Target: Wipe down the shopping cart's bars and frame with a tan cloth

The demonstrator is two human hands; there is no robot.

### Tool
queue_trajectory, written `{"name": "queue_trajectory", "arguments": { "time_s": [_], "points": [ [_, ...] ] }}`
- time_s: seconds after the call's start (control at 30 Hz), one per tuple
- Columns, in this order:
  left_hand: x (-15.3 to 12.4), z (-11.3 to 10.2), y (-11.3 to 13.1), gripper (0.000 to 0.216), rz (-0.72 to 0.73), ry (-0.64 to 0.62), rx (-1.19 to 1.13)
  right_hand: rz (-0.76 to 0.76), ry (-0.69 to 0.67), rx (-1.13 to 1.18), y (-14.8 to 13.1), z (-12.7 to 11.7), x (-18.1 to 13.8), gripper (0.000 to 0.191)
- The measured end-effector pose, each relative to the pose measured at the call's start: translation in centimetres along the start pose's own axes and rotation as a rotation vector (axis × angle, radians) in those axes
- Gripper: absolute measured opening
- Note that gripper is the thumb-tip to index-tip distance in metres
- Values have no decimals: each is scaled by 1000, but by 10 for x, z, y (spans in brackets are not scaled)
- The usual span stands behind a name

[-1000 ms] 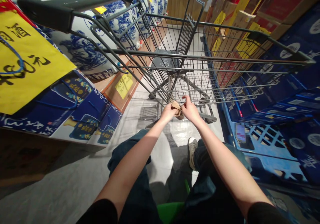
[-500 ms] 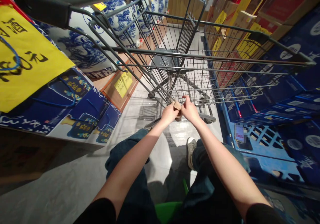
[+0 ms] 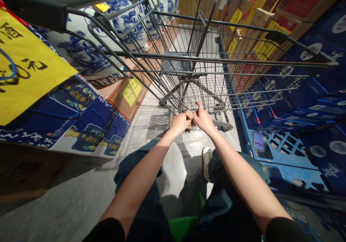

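A small, crumpled tan piece [image 3: 189, 115], like cloth or paper, is between my two hands at the lower end of a dark wire shopping cart [image 3: 216, 60]. My left hand [image 3: 180, 122] is closed round its left side. From the right, my right hand [image 3: 204, 120] pinches it, with the index finger sticking up and forward. Just below the fingers a darker brown bit shows; I cannot make out whether it belongs to the same piece. The fingertips hide part of the cart's lower frame.
Blue-and-white jars [image 3: 105, 60] line a wooden ledge on the left, beside dark blue gift boxes [image 3: 89, 137] and a yellow price sign [image 3: 35, 72]. Blue cartons [image 3: 321, 126] and a light blue plastic pallet [image 3: 292, 170] stand on the right. A green seat [image 3: 182, 227] is beneath me.
The view has shifted slightly, so the cart and shelves sit a little further left. Both hands stay together on the tan piece, and more brown shows beneath the fingers.
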State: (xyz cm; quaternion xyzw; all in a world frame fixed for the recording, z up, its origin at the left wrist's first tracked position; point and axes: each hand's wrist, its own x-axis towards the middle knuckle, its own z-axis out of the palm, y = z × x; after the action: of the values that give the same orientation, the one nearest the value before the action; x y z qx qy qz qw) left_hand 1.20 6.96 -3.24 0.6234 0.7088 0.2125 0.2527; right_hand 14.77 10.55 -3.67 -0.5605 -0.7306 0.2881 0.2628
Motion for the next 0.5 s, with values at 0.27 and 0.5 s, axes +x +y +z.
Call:
{"name": "queue_trajectory", "arguments": {
  "time_s": [0.27, 0.5],
  "points": [
    [7, -22, -1, 22, -27, 123, -80, 485, 100, 1080, -16, 31, -26, 40],
    [-6, -18, -5, 11, 141, -72, -288, 545, -156, 1334, -25, 25, -26, 21]
  ]
}}
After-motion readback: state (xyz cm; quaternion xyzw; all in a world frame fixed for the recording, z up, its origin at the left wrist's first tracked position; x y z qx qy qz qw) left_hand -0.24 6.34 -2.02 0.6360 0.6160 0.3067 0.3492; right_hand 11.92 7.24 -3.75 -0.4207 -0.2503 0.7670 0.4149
